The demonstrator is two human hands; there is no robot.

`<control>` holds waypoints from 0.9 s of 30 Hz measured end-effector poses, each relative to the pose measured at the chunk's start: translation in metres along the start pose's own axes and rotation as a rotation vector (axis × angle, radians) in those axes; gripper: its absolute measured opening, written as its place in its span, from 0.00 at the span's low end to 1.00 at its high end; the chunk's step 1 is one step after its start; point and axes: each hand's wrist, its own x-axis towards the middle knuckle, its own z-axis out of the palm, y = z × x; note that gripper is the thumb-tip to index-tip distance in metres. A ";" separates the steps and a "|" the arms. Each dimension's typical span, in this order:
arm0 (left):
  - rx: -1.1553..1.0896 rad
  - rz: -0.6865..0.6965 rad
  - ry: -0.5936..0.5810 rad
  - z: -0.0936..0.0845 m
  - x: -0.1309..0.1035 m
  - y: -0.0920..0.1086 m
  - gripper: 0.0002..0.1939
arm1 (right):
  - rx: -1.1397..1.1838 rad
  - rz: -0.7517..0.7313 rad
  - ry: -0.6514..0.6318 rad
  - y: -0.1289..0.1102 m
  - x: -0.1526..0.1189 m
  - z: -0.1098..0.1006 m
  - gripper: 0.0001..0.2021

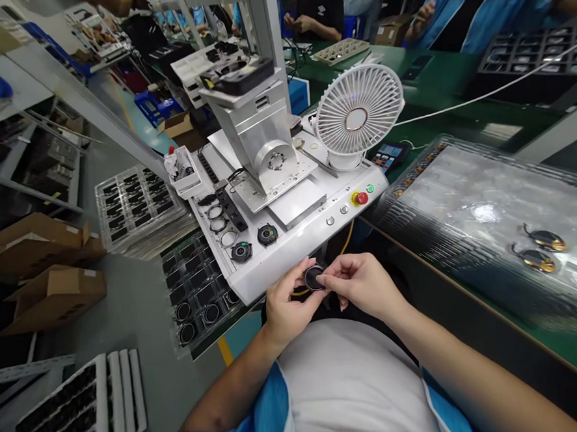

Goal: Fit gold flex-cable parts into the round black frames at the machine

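Observation:
A round black watch part with a thin rim is held between both hands, just in front of the white machine. My left hand grips its left edge between thumb and fingers. From the right, my right hand is closed on it, thumb and finger pinching its edge and partly covering it. Two dark watch backs with small green spots lie on the machine's front left corner. Beside them are several metal rings near a black block.
A white fan and a red stop button are on the machine. To the left are a clear tray of round watch parts and stacked trays. Stacked clear plastic trays stand on the right. Co-workers sit across the green table.

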 end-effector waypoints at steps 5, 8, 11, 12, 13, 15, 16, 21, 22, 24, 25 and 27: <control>-0.006 -0.021 0.007 0.000 0.001 -0.001 0.31 | 0.111 0.030 -0.046 -0.007 0.002 -0.003 0.19; 0.005 -0.009 0.006 0.001 0.002 0.001 0.32 | 0.127 0.045 -0.052 -0.010 0.002 -0.004 0.19; 0.026 0.003 0.008 0.001 0.002 0.002 0.32 | 0.113 0.063 -0.052 -0.011 0.002 -0.004 0.18; 0.032 0.006 0.009 0.001 0.002 0.002 0.32 | 0.109 0.070 -0.051 -0.011 0.002 -0.004 0.18; 0.036 0.008 0.010 0.001 0.002 0.002 0.32 | 0.107 0.075 -0.050 -0.011 0.002 -0.004 0.18; 0.045 0.006 0.012 0.001 0.002 0.003 0.32 | 0.109 0.077 -0.051 -0.012 0.002 -0.003 0.18; 0.048 0.002 0.015 0.001 0.002 0.003 0.31 | 0.113 0.075 -0.055 -0.013 0.003 -0.003 0.18; 0.055 -0.027 0.024 0.001 0.002 0.006 0.30 | 0.107 0.092 -0.089 -0.011 0.004 -0.007 0.19; 0.054 -0.025 0.023 0.000 0.002 0.006 0.30 | 0.102 0.094 -0.089 -0.010 0.005 -0.007 0.19; 0.053 -0.019 0.021 0.000 0.002 0.006 0.30 | 0.094 0.091 -0.087 -0.009 0.005 -0.008 0.19; 0.055 -0.018 0.019 0.000 0.002 0.006 0.30 | 0.089 0.088 -0.087 -0.008 0.005 -0.007 0.19; 0.060 -0.019 0.017 0.001 0.002 0.006 0.30 | 0.076 0.084 -0.083 -0.009 0.004 -0.006 0.19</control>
